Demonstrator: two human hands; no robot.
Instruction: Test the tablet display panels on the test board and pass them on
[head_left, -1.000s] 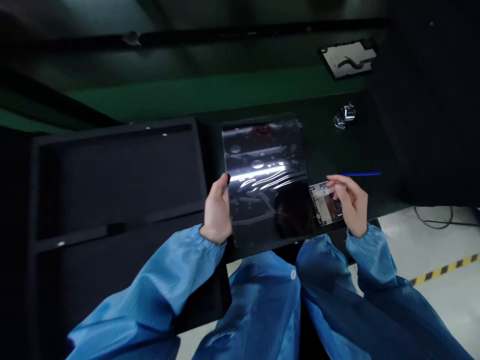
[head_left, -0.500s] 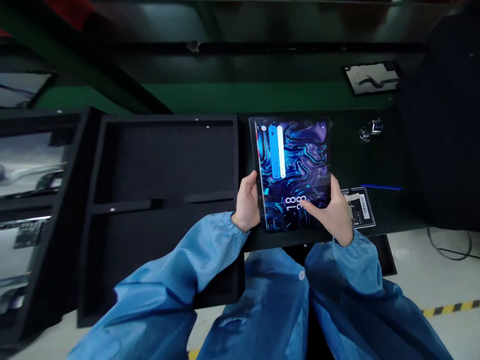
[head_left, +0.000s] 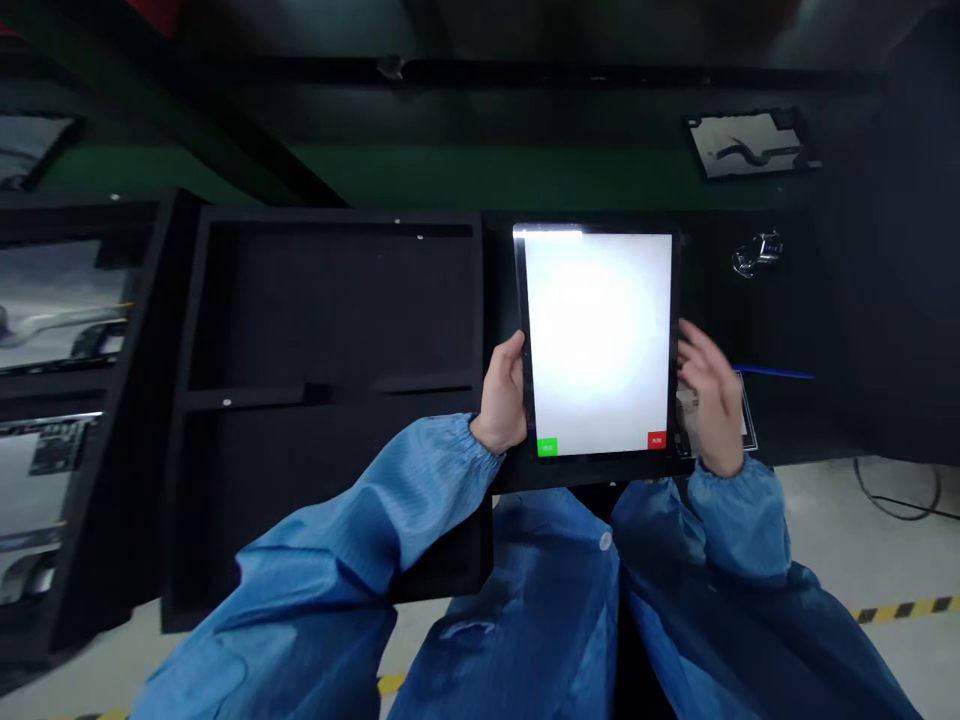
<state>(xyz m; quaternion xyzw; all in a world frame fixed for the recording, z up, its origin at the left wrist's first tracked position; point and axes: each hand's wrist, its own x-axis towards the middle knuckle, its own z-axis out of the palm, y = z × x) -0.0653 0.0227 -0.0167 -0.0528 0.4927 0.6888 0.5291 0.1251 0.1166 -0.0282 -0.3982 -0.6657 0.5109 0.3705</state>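
A tablet (head_left: pixel 598 340) faces up in front of me, its screen lit white. A green button (head_left: pixel 547 447) shows at the screen's lower left and a red one (head_left: pixel 656 440) at its lower right. My left hand (head_left: pixel 504 395) grips the tablet's left edge, thumb along the side and the other fingers hidden beneath. Beside the right edge is my right hand (head_left: pixel 711 395), fingers stretched and a little apart, their tips close to the frame. Whether they touch it I cannot tell. Partly behind this hand lies a labelled card or part (head_left: pixel 748 420).
To the left stands a black divided tray (head_left: pixel 334 225); further left, another tray (head_left: pixel 169 300) holds flat parts. A blue stick (head_left: pixel 776 372) and a small shiny metal object (head_left: pixel 757 252) lie on the dark bench at right. A white-faced panel (head_left: pixel 750 145) sits at the back.
The tablet's screen has gone from a colourful wallpaper with a clock to plain white with two corner buttons. My right hand has drawn off the screen to the right.
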